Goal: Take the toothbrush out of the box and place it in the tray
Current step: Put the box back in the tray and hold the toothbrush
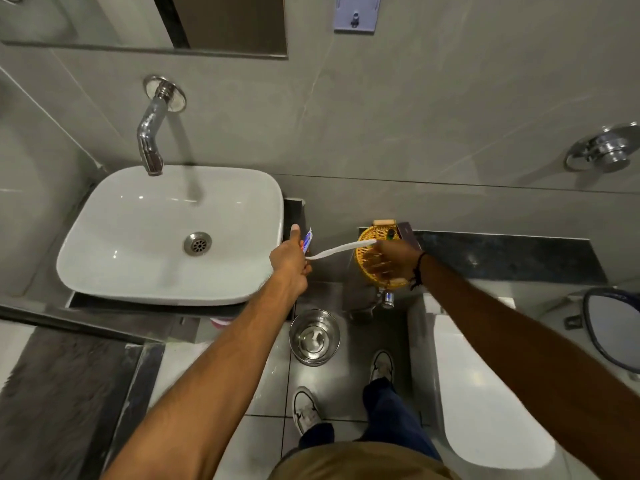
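My left hand (289, 263) is closed around a small blue, white and red box (307, 238) just off the right rim of the sink. A white toothbrush (341, 249) stretches from that hand across to my right hand (394, 259), whose fingers pinch its far end. My right hand hovers over a round yellow woven tray (363, 258) on the dark ledge and hides most of it. The toothbrush's left end is tucked under the fingers of my left hand, so I cannot tell whether it is still inside the box.
A white basin (166, 237) with a chrome tap (150, 133) fills the left. A steel bowl (314, 337) sits on the floor below my hands. A white toilet (491, 393) stands on the right, a dark mat (59, 393) on the left. A brown box (407, 233) stands behind the tray.
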`<state>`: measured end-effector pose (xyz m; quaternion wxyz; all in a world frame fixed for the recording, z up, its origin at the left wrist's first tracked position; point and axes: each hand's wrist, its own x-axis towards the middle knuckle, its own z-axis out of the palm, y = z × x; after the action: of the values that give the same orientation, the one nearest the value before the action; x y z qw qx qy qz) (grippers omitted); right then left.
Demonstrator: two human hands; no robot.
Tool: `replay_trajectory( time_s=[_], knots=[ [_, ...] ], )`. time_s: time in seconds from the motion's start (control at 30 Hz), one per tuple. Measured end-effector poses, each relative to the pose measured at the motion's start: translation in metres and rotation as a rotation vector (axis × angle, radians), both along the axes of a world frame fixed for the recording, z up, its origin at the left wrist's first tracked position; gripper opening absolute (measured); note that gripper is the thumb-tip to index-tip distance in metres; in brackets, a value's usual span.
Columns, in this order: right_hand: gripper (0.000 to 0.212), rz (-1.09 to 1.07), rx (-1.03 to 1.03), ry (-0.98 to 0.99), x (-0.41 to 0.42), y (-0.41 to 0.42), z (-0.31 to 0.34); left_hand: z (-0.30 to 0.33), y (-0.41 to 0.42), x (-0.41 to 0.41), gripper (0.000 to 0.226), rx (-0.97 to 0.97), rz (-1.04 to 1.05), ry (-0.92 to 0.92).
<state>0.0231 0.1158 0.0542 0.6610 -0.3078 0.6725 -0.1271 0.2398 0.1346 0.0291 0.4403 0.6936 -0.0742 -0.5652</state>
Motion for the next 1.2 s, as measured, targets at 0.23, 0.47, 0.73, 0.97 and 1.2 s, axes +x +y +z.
replay_trajectory(
  time_s=[0.23, 0.47, 0.73, 0.97, 1.2],
  knots=[
    [0.038, 0.205, -0.157, -0.081, -0.029, -0.014, 0.029, -0.02, -0.012, -0.046, 0.057, -0.002, -0.074, -0.111],
    [0.034, 0.649, -0.342, 0.281, -0.07, -0.018, 0.004, -0.045, -0.031, -0.103, 0.059, 0.054, -0.196, -0.149],
    [0.031, 0.415, -0.286, 0.357, -0.143, -0.036, -0.047, -0.083, -0.067, -0.147, 0.052, 0.155, -0.345, -0.167],
    [0.03, -0.015, -0.2, 0.313, -0.143, -0.051, -0.138, -0.141, -0.094, -0.162, 0.033, 0.203, -0.473, -0.306],
    [0.036, -0.084, -0.281, 0.383, -0.108, -0.071, -0.199, -0.177, -0.117, -0.176, 0.03, 0.228, -0.647, -0.588]
  ],
)
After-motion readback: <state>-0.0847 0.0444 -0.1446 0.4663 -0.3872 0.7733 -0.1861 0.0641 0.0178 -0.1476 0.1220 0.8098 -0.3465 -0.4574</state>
